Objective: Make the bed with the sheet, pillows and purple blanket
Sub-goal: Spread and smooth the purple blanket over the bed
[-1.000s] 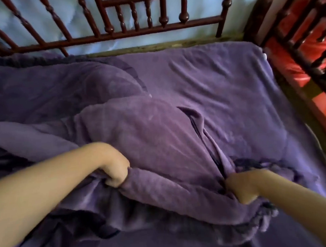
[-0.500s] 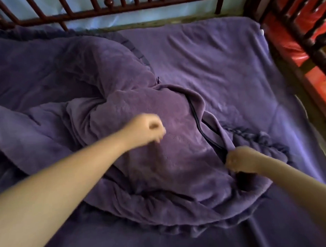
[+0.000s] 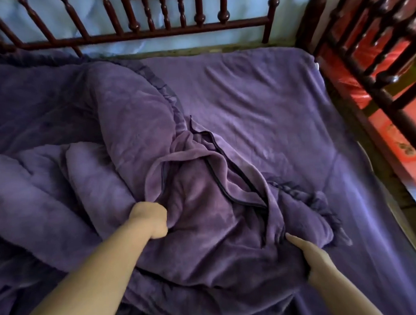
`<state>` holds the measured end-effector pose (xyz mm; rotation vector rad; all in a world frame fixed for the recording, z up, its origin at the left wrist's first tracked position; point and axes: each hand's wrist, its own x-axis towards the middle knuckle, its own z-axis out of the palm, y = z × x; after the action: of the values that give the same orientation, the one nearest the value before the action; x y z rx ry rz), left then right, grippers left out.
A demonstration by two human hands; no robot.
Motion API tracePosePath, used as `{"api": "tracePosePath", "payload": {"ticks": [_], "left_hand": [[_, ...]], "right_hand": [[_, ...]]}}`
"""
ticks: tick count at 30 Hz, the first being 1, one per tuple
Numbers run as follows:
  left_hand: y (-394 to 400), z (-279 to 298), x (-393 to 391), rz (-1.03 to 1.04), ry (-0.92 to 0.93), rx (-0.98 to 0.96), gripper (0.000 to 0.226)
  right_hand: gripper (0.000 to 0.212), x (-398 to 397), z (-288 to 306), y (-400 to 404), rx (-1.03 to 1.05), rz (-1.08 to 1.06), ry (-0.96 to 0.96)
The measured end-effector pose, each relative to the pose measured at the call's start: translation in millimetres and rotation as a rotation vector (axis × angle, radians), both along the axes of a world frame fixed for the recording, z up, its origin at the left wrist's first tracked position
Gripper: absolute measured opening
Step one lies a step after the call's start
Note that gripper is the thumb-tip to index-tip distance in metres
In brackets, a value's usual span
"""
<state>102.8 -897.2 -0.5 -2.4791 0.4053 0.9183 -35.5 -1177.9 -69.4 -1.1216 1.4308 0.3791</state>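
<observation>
Both hands worked the bunched purple blanket (image 3: 204,204) at frame centre, on the sheet (image 3: 283,112).
The left hand (image 3: 152,220) was fisted on a fold; the right hand (image 3: 316,259) pinched the dark-piped edge, forefinger extended. Spreading well probably meant finding that edge and drawing rightward, where the sheet lay bare, short of the wooden rails (image 3: 364,64).

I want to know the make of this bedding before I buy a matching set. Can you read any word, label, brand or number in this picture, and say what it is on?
None can be read.
purple blanket: no tag or print shows.
purple sheet: plain; a small white bit at its far right corner, too small to read.
red surface beyond the bed rail: a faint pattern, blurred, no letters.
</observation>
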Motion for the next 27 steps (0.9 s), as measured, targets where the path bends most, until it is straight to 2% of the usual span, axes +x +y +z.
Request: {"api": "tracePosePath", "payload": {"ticks": [2, 3, 6, 9, 12, 15, 17, 19, 21, 23, 27], "left_hand": [[-2.9, -2.8, 3.6, 0.033, -0.022, 0.002, 0.038], [-6.9, -4.4, 3.1, 0.043, -0.04, 0.012, 0.038], [-15.3, -12.6, 0.9, 0.078, -0.096, 0.057, 0.034], [-31.2, -18.8, -8.2, 0.207, -0.202, 0.036, 0.038], [-48.5, -21.5, -10.2, 0.442, -0.313, -0.175, 0.05], [-56.5, -19.6, -1.9, 0.624, -0.267, -0.366, 0.067], [-57.6, -16.4, 1.1, 0.595, -0.261, -0.332, 0.07], [-58.1, -16.3, -0.5, 0.56, -0.254, -0.255, 0.063], [-60.8, -13.6, 3.6, 0.591, -0.239, -0.285, 0.047], [-67.4, 0.6, 11.1, 0.668, -0.223, -0.395, 0.036], [-97.2, 70.1, 45.4, 0.834, -0.273, -0.751, 0.037]], "right_hand": [[0.066, 3.6, 2.3, -7.1, 0.009, 0.034, -0.02], [0.059, 5.2, 2.8, -11.8, -0.009, 0.06, -0.027], [0.059, 11.1, 0.2, -18.5, -0.076, 0.118, -0.061], [0.063, 14.7, 0.3, -26.2, -0.011, 0.096, -0.11], [0.075, 20.4, 0.3, -43.5, -0.014, -0.049, -0.193], [0.08, 27.0, 5.2, -49.4, 0.055, -0.024, -0.252], [0.059, 29.7, 16.3, -46.0, 0.135, 0.051, -0.257], [0.038, 39.6, 33.3, -44.8, 0.133, 0.158, -0.291], [0.03, 59.0, 60.2, -45.7, 0.03, 0.225, -0.406], [0.029, 89.9, 94.6, -47.1, -0.102, 0.275, -0.535], [0.024, 170.2, 182.3, -60.5, -0.436, 0.467, -0.704]]}}
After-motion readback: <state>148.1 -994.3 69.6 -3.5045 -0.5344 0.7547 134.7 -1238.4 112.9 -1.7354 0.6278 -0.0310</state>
